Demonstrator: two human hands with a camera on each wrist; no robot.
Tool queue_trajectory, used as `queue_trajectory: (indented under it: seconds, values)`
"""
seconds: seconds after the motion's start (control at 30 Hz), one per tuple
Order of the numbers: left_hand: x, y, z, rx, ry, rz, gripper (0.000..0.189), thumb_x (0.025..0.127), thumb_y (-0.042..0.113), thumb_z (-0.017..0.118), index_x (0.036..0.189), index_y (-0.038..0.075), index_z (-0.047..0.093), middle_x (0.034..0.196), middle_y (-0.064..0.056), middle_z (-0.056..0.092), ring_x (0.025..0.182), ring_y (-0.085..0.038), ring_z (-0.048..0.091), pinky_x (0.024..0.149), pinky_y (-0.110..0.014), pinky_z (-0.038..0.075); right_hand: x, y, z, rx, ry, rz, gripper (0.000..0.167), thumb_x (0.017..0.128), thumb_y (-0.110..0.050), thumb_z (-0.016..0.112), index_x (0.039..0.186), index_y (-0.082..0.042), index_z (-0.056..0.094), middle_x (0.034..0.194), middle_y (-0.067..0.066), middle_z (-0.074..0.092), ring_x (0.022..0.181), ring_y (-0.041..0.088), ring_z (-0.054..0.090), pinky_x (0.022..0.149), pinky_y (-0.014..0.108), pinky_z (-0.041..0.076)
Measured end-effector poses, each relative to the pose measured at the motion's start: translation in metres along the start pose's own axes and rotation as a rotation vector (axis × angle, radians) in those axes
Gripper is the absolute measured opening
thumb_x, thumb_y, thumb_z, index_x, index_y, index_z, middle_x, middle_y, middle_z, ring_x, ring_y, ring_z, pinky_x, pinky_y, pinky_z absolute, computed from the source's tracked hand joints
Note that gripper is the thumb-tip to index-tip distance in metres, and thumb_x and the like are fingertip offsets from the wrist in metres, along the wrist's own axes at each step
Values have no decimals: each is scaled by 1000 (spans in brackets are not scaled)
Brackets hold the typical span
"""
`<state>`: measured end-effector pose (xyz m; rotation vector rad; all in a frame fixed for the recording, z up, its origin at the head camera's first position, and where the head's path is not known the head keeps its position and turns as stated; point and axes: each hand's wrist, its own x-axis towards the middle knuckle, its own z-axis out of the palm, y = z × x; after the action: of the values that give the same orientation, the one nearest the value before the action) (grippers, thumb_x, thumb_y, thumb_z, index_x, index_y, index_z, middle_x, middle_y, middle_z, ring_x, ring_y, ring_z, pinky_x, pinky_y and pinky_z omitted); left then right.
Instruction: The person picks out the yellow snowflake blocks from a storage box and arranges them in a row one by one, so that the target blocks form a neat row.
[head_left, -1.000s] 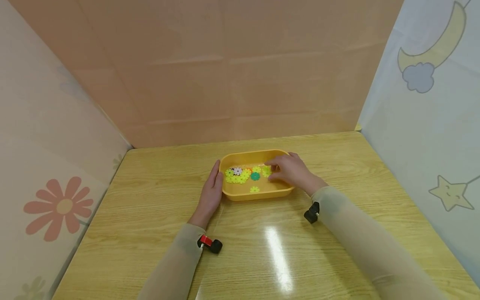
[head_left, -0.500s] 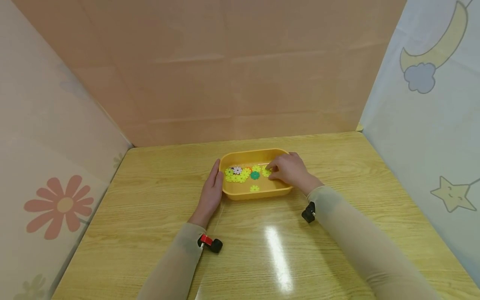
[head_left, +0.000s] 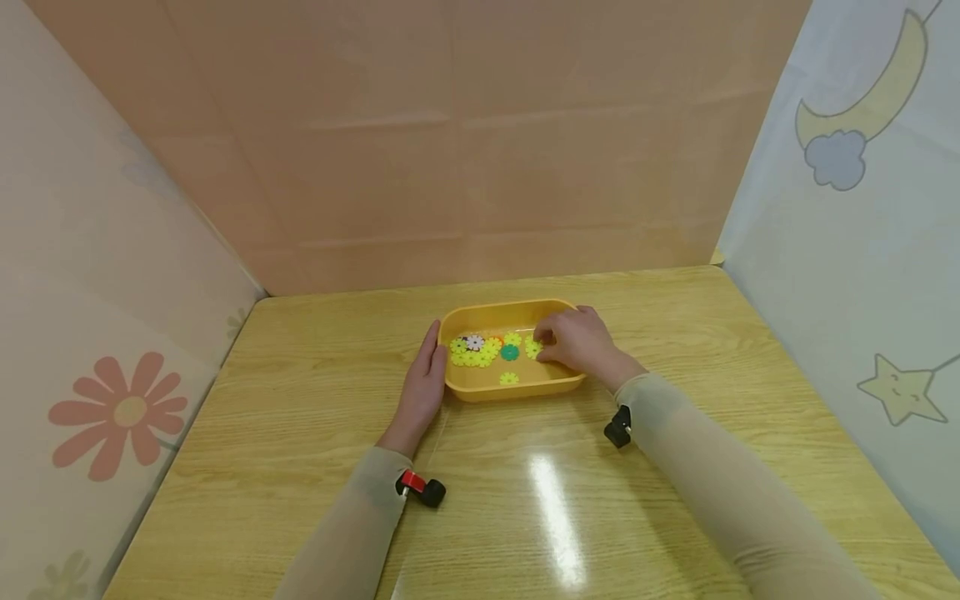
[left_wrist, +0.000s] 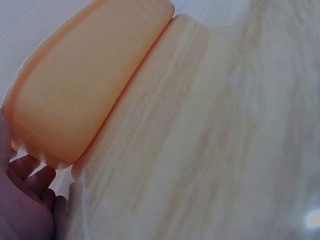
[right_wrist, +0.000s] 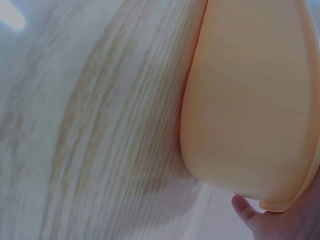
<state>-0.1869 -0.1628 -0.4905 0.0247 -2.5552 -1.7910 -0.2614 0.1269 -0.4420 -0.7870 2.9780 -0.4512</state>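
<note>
A yellow plastic tray (head_left: 517, 388) stands on the table with several flower-shaped plastic discs in it. Most are yellow-green, such as the clustered disc (head_left: 472, 358) at the left; a white disc (head_left: 475, 342) and a green disc (head_left: 510, 352) show too. My left hand (head_left: 422, 387) rests along the tray's left end, its fingertips against the outer wall in the left wrist view. Over the right end reaches my right hand (head_left: 581, 340), thumb and forefinger bent at a yellow-green disc (head_left: 533, 347). Whether they pinch it is unclear. The right wrist view shows one finger outside the wall.
The wood-patterned table (head_left: 315, 375) extends around the tray. Behind it stands a brown-orange panel (head_left: 480, 167), with printed pale panels at left and right. A bright reflection lies on the tabletop. Each wrist carries a small black camera (head_left: 618, 427).
My right thumb and forefinger have drawn closer together at the right-hand yellow-green disc, and the forefinger is more bent. My left hand and the tray have stayed in place.
</note>
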Motion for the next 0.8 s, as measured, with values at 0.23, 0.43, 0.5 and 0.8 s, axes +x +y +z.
queue_trajectory:
  seconds: [0.23, 0.43, 0.5, 0.8]
  values:
    - [1, -1, 0, -2, 4, 9, 60, 122, 41, 34, 179, 25, 21, 181, 7, 24, 167, -19, 20, 136, -48, 20, 0, 2, 2, 46, 17, 4, 25, 89, -20, 95, 107, -13, 79, 94, -5, 77, 96, 22, 72, 126, 72, 25]
    - [1, -2, 1, -6, -1, 9, 60, 122, 41, 35, 179, 26, 22, 181, 7, 24, 167, -20, 21, 136, -48, 20, 0, 4, 3, 61, 31, -11, 25, 92, -17, 92, 113, -13, 80, 90, -5, 76, 94, 22, 73, 127, 72, 25]
    - [1, -3, 1, -8, -2, 7, 60, 122, 41, 35, 179, 27, 21, 181, 7, 24, 167, -19, 20, 136, -49, 20, -1, 5, 3, 74, 36, -14, 26, 95, -17, 89, 119, -14, 81, 91, -6, 76, 95, 22, 73, 127, 72, 24]
    - [3, 0, 1, -1, 19, 0, 60, 122, 42, 32, 179, 27, 21, 182, 9, 21, 167, -17, 18, 136, -47, 18, 0, 6, 0, 212, 83, -38, 32, 102, -19, 83, 134, -15, 81, 93, -5, 76, 93, 22, 70, 128, 72, 21]
